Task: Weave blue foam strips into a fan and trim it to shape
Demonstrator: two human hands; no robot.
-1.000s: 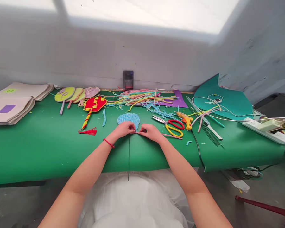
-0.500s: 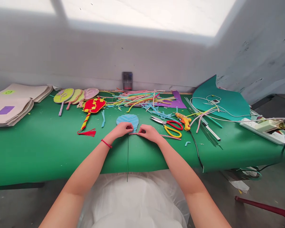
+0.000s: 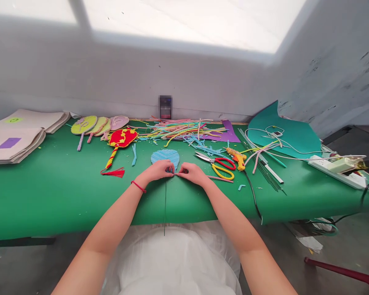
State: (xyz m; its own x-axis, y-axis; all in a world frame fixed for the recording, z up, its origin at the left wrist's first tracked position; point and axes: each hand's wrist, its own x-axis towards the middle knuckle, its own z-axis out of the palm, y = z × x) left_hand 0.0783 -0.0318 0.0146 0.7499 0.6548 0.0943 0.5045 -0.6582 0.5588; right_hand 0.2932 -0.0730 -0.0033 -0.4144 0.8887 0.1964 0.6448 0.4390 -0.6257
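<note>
A blue ribbed disc lies on the green table cover, its lower edge partly hidden by my fingers. My left hand pinches at that edge, and my right hand is closed just to the right, fingertips nearly touching the left ones. Both seem to hold a thin pink strip, whose far end emerges right of my right hand. From below my left hand a thin dark green wire runs down past the table's front edge.
Red-and-yellow scissors, a yellow glue gun and green wires lie right. Behind is a pile of coloured strips. A red fan with a tassel and paler fans lie left. A power strip is far right.
My fingertips have drawn closer together at the disc's lower edge. The pink strip between them is now mostly covered. The camera view has shifted slightly.
</note>
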